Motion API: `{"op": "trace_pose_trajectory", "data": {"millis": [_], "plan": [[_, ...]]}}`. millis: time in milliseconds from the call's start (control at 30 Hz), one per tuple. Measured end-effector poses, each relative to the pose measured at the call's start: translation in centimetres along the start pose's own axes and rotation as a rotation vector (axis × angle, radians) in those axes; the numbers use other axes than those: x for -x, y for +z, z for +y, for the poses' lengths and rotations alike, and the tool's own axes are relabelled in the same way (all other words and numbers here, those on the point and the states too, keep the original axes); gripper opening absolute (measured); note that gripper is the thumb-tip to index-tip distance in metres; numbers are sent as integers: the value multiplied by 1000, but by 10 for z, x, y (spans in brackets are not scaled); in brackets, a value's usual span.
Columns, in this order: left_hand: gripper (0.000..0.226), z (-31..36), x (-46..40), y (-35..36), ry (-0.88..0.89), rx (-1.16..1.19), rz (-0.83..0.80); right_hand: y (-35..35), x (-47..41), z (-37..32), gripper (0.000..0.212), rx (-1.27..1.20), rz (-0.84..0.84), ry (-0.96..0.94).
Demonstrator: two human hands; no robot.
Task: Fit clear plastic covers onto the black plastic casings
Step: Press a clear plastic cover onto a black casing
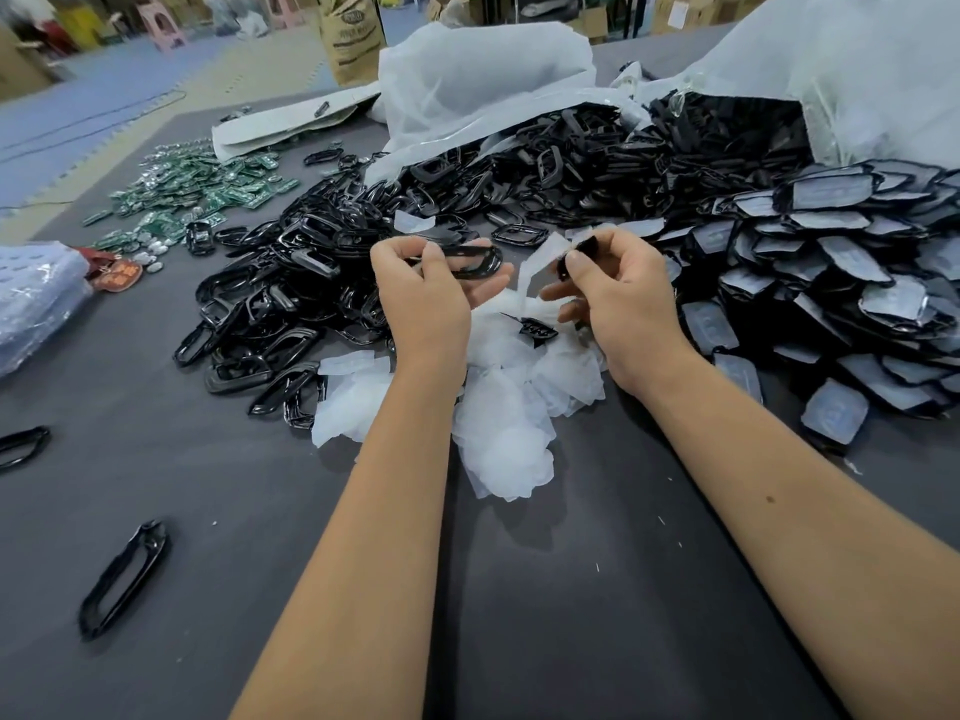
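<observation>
Left hand (428, 283) grips a black ring-shaped casing (470, 259) between thumb and curled fingers, holding it raised above the heap of white film scraps (498, 407) that lies on the grey surface (597, 589). Right hand (618, 298) pinches a small dark piece (576, 254) with a strip of whitish film (540, 259) hanging from it toward the scraps; whether this piece is a clear cover cannot be told (it is largely hidden by the fingers). The two hands are near each other but apart, both above the scrap heap. To the left of and beyond the scrap heap spreads a large pile of black ring casings (291, 283), reaching back to an open white bag (483, 75). To the right of the scrap heap lies a pile of flat film-covered parts (841, 272), spilling from a second pale bag (857, 59). Further left of the scrap heap, beyond the casing pile, lies a scatter of green circuit boards (197, 192). Two single black casings lie apart on the surface well to the near left of the scrap heap, one (124, 579) tilted diagonally, the other (23, 444) at the frame edge. A bluish plastic bundle (36, 298) sits at the far left edge.
</observation>
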State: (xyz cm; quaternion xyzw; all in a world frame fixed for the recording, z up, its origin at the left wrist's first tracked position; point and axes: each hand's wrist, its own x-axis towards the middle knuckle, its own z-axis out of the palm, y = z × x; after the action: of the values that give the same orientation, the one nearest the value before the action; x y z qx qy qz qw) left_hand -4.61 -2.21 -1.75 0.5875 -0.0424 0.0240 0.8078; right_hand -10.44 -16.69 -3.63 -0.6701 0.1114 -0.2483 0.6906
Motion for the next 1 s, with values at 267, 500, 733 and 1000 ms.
{"op": "trace_pose_trajectory", "data": {"millis": [267, 500, 733, 1000], "plan": [[14, 2, -9, -5, -215, 207, -12, -1, 1, 0, 9, -32, -32, -16], [14, 3, -6, -5, -109, -15, -29, -1, 0, 2, 7, -17, -38, -36], [6, 4, -4, -7, -9, -133, 71, -3, 1, 2, 22, -6, -50, -33], [29, 3, -5, -5, 3, -213, -8, -1, 2, 0, 20, -54, -69, -40]]}}
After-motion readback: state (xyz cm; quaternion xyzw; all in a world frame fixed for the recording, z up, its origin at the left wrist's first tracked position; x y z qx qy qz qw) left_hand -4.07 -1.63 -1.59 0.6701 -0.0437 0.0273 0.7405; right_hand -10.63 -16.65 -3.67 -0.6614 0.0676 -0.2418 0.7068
